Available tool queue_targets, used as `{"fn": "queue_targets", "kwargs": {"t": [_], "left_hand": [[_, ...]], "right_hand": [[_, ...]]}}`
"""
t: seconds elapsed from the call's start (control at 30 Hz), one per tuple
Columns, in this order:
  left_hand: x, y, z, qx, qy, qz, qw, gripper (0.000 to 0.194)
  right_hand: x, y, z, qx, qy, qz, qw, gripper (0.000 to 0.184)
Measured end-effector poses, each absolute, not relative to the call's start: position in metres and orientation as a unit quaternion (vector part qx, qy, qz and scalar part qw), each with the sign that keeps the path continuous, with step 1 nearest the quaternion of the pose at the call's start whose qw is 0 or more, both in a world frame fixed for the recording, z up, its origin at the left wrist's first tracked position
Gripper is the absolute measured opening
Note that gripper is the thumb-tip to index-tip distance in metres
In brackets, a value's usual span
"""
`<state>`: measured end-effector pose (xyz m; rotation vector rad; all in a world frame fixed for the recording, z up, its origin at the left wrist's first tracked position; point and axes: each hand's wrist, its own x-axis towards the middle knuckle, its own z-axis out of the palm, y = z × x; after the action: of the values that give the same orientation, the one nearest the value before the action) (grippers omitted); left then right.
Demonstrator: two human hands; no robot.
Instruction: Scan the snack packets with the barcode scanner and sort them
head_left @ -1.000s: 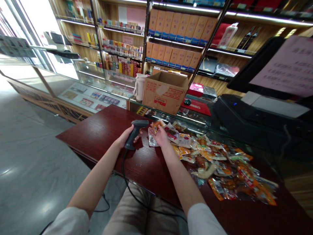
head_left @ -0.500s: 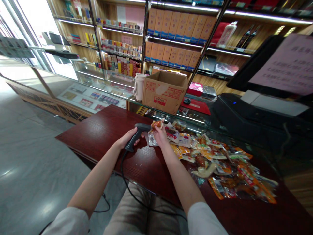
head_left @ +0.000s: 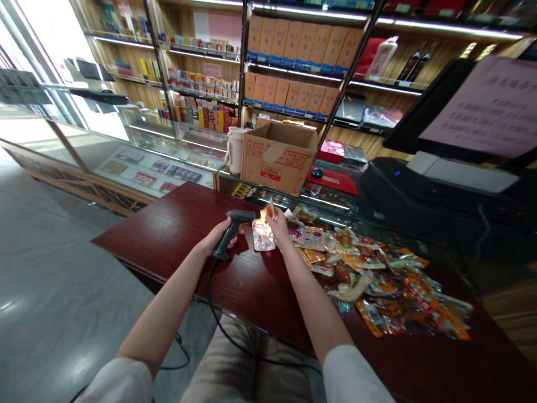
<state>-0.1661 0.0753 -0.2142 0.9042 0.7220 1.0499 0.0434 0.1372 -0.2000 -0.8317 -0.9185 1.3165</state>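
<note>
My left hand (head_left: 216, 238) is wrapped round the grip of a black barcode scanner (head_left: 229, 226), whose head points right and whose cable hangs off the table's front edge. Bright light falls on the snack packet (head_left: 267, 210) that my right hand (head_left: 278, 225) pinches just right of the scanner. Below that packet lies a pale silvery pouch (head_left: 263, 236) on the dark red table (head_left: 168, 224), also lit. To the right of my right hand spreads a pile of vacuum-packed snacks (head_left: 369, 263) in clear and orange wrappers.
Behind the table, a glass counter carries an open cardboard box (head_left: 277, 159), a white cup (head_left: 235, 150) and a computer mouse (head_left: 318, 172) by a red mat. A monitor (head_left: 465, 112) stands at the right. Shelves with boxed goods (head_left: 306, 45) line the back.
Light now shines on the packet and the pouch below it. My right hand has turned the packet slightly and shifted a little. The scanner stays in my left hand.
</note>
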Motion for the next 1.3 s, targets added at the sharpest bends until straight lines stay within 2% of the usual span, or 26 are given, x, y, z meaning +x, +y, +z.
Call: {"fn": "queue_targets", "kwargs": {"t": [0.1, 0.17, 0.23, 0.3, 0.4, 0.47, 0.6, 0.73, 0.83, 0.9, 0.97, 1.03, 1.1, 1.17, 1.3], "left_hand": [[-0.167, 0.077, -0.215, 0.404, 0.352, 0.46, 0.708, 0.054], [-0.165, 0.078, -0.214, 0.396, 0.364, 0.478, 0.695, 0.051], [-0.163, 0.077, -0.213, 0.388, 0.37, 0.497, 0.682, 0.046], [-0.161, 0.075, -0.211, 0.383, 0.371, 0.51, 0.675, 0.044], [-0.159, 0.072, -0.207, 0.381, 0.371, 0.516, 0.671, 0.042], [-0.159, 0.071, -0.205, 0.377, 0.38, 0.511, 0.672, 0.041], [-0.161, 0.073, -0.204, 0.364, 0.402, 0.51, 0.668, 0.04], [-0.157, 0.073, -0.203, 0.36, 0.419, 0.52, 0.651, 0.044], [-0.139, 0.072, -0.195, 0.356, 0.433, 0.547, 0.622, 0.041], [-0.118, 0.071, -0.188, 0.346, 0.425, 0.585, 0.597, 0.033], [-0.091, 0.07, -0.182, 0.339, 0.425, 0.59, 0.597, 0.031], [-0.062, 0.069, -0.181, 0.346, 0.418, 0.588, 0.6, 0.028], [-0.035, 0.068, -0.184, 0.381, 0.416, 0.572, 0.596, 0.032], [-0.012, 0.065, -0.191, 0.428, 0.406, 0.559, 0.582, 0.039], [0.011, 0.06, -0.199, 0.589, 0.431, 0.468, 0.498, 0.041]], "right_hand": [[0.074, 0.136, -0.178, -0.461, -0.52, 0.389, 0.605, 0.036], [0.1, 0.131, -0.164, -0.535, -0.577, 0.277, 0.552, 0.039], [0.125, 0.123, -0.156, -0.605, -0.618, 0.174, 0.471, 0.039], [0.145, 0.113, -0.155, -0.668, -0.652, 0.088, 0.347, 0.04], [0.165, 0.096, -0.167, -0.709, -0.683, 0.051, 0.167, 0.045], [0.173, 0.088, -0.177, -0.704, -0.697, 0.061, 0.123, 0.053], [0.184, 0.08, -0.186, -0.686, -0.701, 0.077, 0.182, 0.056], [0.18, 0.07, -0.185, -0.608, -0.706, 0.074, 0.356, 0.048], [0.159, 0.055, -0.19, -0.511, -0.7, 0.178, 0.466, 0.034], [0.139, 0.046, -0.195, -0.453, -0.68, 0.303, 0.49, 0.036], [0.118, 0.04, -0.198, -0.41, -0.638, 0.449, 0.473, 0.054], [0.103, 0.037, -0.197, -0.387, -0.579, 0.547, 0.465, 0.07], [0.097, 0.034, -0.194, -0.372, -0.538, 0.581, 0.483, 0.08], [0.1, 0.031, -0.191, -0.371, -0.522, 0.572, 0.512, 0.082], [0.125, 0.021, -0.194, -0.409, -0.488, 0.536, 0.555, 0.059]]}}
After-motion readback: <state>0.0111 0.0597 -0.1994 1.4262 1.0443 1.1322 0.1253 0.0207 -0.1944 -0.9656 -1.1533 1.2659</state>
